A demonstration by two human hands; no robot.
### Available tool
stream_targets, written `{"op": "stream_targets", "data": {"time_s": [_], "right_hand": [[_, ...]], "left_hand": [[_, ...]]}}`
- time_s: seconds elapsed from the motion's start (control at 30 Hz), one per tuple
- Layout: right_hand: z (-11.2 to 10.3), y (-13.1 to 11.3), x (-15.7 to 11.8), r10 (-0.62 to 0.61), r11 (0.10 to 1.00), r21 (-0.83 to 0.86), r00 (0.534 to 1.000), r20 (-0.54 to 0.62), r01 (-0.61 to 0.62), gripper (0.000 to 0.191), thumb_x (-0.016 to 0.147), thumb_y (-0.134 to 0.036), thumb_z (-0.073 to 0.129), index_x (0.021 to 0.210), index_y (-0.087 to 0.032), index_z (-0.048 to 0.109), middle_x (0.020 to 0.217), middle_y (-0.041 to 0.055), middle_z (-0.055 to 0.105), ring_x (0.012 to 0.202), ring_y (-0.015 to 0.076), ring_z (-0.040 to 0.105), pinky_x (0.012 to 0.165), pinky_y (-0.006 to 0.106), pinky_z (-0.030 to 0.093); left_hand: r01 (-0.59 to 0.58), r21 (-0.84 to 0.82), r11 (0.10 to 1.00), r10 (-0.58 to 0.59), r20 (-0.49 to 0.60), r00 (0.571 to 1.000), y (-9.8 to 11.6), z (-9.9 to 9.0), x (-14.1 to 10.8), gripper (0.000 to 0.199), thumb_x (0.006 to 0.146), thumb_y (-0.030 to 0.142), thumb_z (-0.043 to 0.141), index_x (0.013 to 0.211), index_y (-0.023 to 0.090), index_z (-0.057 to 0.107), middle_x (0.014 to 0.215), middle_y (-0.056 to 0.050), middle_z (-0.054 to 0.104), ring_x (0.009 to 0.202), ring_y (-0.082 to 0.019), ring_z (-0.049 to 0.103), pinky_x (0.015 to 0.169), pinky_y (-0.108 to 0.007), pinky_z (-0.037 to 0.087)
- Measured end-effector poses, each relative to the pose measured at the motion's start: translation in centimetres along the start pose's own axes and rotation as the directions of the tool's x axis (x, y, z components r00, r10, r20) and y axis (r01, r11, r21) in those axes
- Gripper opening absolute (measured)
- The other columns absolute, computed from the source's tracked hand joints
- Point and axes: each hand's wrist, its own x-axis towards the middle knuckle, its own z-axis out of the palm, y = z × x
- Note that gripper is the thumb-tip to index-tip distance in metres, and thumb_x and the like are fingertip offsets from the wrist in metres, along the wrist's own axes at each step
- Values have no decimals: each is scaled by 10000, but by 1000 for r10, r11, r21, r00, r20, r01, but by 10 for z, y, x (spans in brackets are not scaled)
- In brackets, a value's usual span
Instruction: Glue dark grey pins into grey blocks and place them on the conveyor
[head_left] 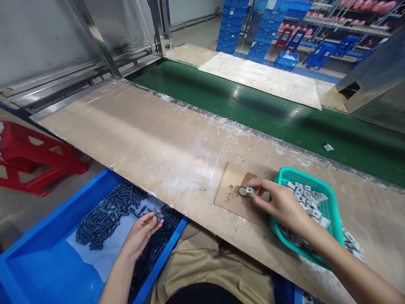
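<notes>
My left hand (144,232) pinches a small dark blue-black plastic piece (157,216) above the blue bin (47,240), where many similar dark pieces (107,211) lie heaped on a white sheet. Over the worktable, my right hand (278,202) grips a small light-grey block (250,191) with a square opening. That block is at the edge of a small round cap-like dish (242,191) on a wet-spotted cardboard square (224,198). Under my right forearm stands a green basket (332,198) filled with similar grey and white blocks (308,200).
Beyond the table (142,126) runs a green conveyor belt (190,88) with one small piece (328,147) on it. More grey blocks (352,242) lie right of the basket. A red stool (38,156) stands at left. Blue crates (232,25) are stacked behind.
</notes>
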Motion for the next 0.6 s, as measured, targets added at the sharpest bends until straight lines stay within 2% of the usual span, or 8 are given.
{"op": "stream_targets", "data": {"time_s": [0.07,0.13,0.2,0.27,0.37,0.43,0.5,0.6], "right_hand": [[6,2,2,-24,999,-35,1000,5,24,203,854,-278,545,975,-197,686,823,66,702,728,208,662,674,328,525],[11,5,4,-64,998,-28,998,9,64,209,863,-287,536,957,-193,697,885,85,706,775,216,674,705,336,533],[13,7,5,-88,996,-16,996,24,88,236,881,-296,518,993,-201,703,968,98,702,832,225,679,730,340,536],[13,7,4,-88,996,-12,995,38,88,253,890,-308,512,1018,-212,708,995,98,700,850,230,679,730,341,538],[6,-2,0,-32,999,35,999,-6,32,260,876,-354,554,1010,-209,724,949,96,717,816,237,679,733,364,544],[-1,-12,-4,59,990,130,996,-73,-49,262,843,-392,604,979,-214,740,927,89,733,809,247,683,727,376,554],[-8,-26,-11,182,953,265,978,-104,-149,252,786,-420,668,917,-225,760,918,80,748,813,259,695,706,371,569],[-15,-43,-21,315,858,448,946,-69,-253,224,689,-415,756,827,-241,780,863,64,762,766,255,712,665,337,588]], "left_hand": [[27,-54,998,-25,23,999,4,-3,-18,194,638,32,765,816,78,700,775,-75,715,701,-164,683,681,-232,587],[45,-124,991,-38,56,998,8,0,-34,282,542,117,859,787,85,722,788,-76,725,708,-177,690,676,-231,594],[60,-175,983,-43,101,994,11,8,-47,368,457,208,910,760,94,735,784,-77,732,687,-186,693,650,-234,598],[62,-189,980,-33,154,988,12,24,-59,394,443,262,916,764,109,745,733,-71,729,636,-177,688,595,-225,590],[45,-191,980,7,264,964,12,60,-73,351,513,287,890,792,125,751,677,-65,718,599,-168,679,548,-221,572],[33,-211,977,39,328,944,9,90,-79,333,549,307,874,799,123,752,699,-71,723,629,-161,680,578,-227,576],[42,-245,969,55,374,926,6,121,-84,343,555,317,870,810,119,754,734,-80,733,659,-144,676,631,-224,577],[61,-293,954,70,416,907,0,160,-90,346,546,310,874,807,116,756,790,-90,743,676,-127,669,675,-221,572]]}}
